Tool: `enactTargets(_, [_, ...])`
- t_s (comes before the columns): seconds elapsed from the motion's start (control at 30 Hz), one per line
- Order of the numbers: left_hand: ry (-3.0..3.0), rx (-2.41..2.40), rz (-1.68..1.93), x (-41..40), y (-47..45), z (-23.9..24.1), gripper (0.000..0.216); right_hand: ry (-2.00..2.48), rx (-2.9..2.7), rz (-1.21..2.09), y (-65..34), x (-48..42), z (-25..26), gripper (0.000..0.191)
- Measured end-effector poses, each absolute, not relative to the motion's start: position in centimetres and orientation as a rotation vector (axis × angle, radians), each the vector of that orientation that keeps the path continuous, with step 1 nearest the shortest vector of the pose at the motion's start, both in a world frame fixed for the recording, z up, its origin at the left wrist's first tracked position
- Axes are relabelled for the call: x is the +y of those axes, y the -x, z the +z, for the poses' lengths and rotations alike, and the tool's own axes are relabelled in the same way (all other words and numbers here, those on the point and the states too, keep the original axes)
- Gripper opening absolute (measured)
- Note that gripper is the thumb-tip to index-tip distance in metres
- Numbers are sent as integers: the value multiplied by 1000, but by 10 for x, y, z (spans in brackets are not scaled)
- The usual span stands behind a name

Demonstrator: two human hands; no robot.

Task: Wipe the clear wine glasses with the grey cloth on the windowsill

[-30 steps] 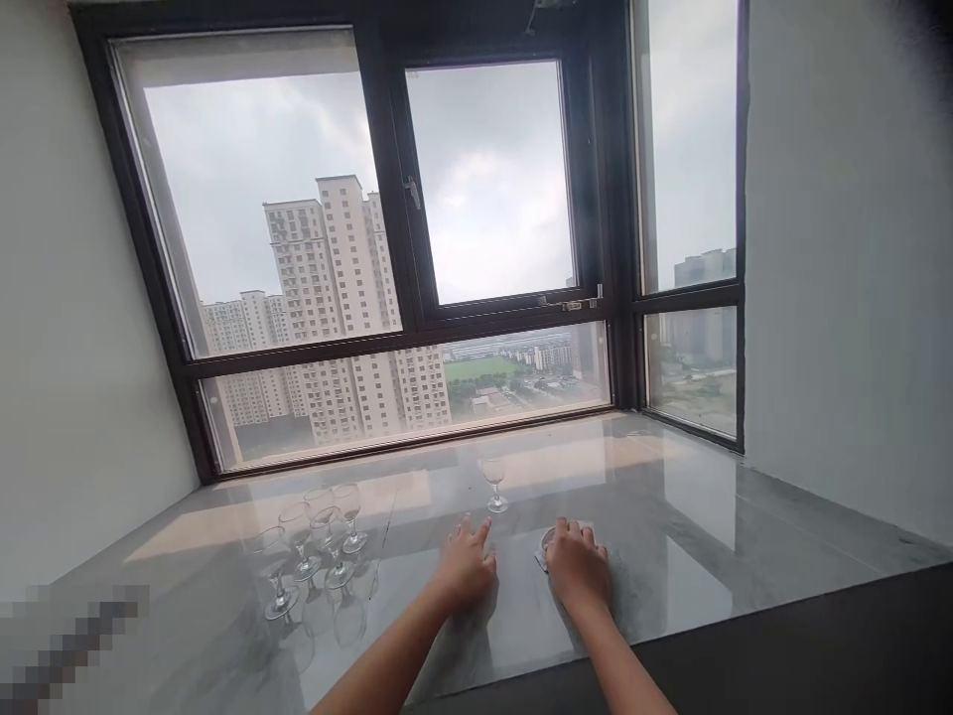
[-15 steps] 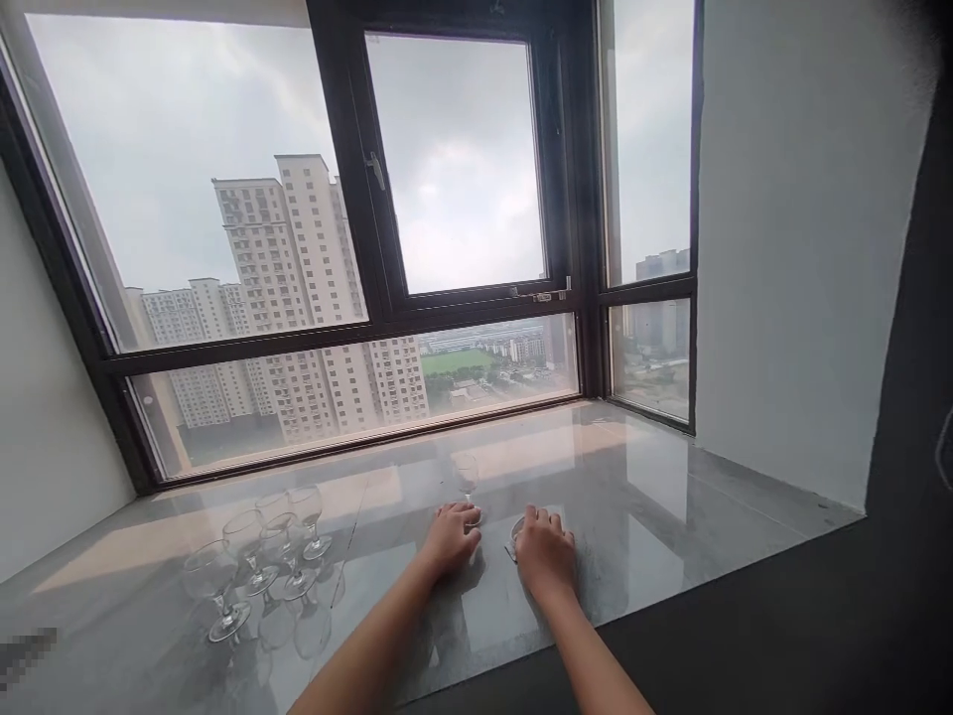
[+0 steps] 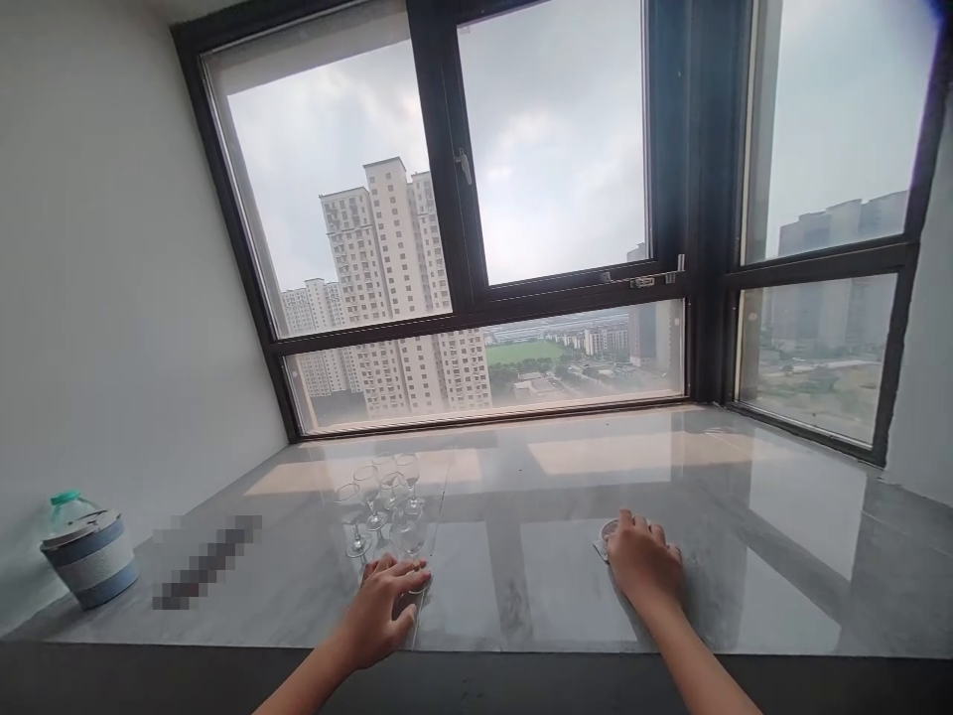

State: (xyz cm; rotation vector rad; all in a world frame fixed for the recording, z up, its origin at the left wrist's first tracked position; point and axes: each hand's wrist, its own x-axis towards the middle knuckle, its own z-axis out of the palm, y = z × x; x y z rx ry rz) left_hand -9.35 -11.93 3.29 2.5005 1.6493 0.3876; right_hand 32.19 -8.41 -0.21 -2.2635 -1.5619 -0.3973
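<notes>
My left hand (image 3: 381, 608) is closed around the foot of a clear stemmed wine glass (image 3: 409, 526), which stands upright on the glossy grey sill. Just behind it are several more wine glasses (image 3: 348, 503), upright and close together; some overlap, so where they touch is unclear. Farther right, my right hand (image 3: 649, 564) rests on the sill with fingers curled over a small pale object with a rounded edge (image 3: 609, 530). Most of that object is hidden under the fingers, and I cannot make out its kind.
A blue-and-grey striped container (image 3: 90, 561) stands at the far left, with a green-capped bottle (image 3: 66, 506) behind it. A blurred dark patch (image 3: 208, 563) lies beside it. Dark-framed windows (image 3: 566, 283) rise behind the sill (image 3: 521, 596), whose front edge runs below my hands.
My left hand has slid the wine glass leftward, up to the group of glasses. My right hand stays on the small object. The view has turned left, bringing the striped container into sight.
</notes>
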Motion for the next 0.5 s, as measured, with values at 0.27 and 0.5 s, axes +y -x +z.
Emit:
enactTargets(0.27, [-2481, 1788, 522, -104, 136, 21, 48, 2264, -1572, -351, -324, -80, -3, 41])
enactTargets(0.5, [-2609, 1430, 606, -105, 75, 26, 36, 2278, -1543, -295, -322, -81, -1, 45])
